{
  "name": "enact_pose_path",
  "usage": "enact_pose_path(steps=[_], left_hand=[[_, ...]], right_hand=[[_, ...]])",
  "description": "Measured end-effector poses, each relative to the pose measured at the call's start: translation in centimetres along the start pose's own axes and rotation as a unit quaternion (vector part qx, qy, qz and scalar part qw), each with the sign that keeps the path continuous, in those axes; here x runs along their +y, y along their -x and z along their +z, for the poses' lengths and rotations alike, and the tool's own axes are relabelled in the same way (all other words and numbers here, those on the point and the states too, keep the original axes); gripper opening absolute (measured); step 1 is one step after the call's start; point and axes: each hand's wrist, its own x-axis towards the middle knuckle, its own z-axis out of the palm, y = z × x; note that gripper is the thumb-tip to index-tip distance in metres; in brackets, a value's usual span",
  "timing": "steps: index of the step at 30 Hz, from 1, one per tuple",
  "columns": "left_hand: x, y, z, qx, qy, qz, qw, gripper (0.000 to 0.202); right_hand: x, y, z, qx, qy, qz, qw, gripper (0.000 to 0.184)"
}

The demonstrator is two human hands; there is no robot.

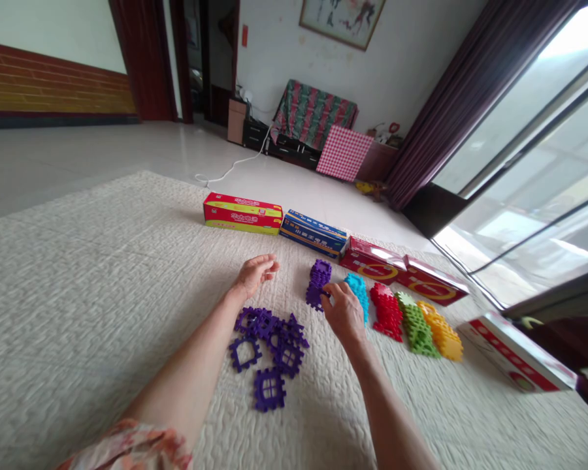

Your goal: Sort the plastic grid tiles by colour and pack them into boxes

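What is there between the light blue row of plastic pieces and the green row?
The red row lies between the light blue row and the green row, as the head view shows.

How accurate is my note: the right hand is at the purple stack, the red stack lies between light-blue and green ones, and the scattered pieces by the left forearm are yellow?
One error: the scattered pieces are purple, not yellow, as the head view shows. The rest stands: right hand at the purple stack, red stack between the light-blue stack and green stack.
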Motion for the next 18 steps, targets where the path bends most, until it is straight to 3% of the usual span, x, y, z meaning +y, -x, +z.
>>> enact_pose_path(steps=[8,12,18], left_hand=[[0.1,0.0,0.0,-0.001,-0.005,-0.009,1.0,0.028],[0.1,0.0,0.1,0.002,-0.001,-0.012,1.0,0.028],[0.2,0.0,0.3,0.004,-0.005,-0.012,1.0,0.028]], right_hand=[[0.2,-0.3,0.8,0.008,0.012,0.01,1.0,0.018],[-0.4,0.6,0.5,0.015,-0.046,-0.015,0.999,0.014],[-1.8,2.7,-0.1,-0.115,-0.151,-0.052,0.981,0.012]])
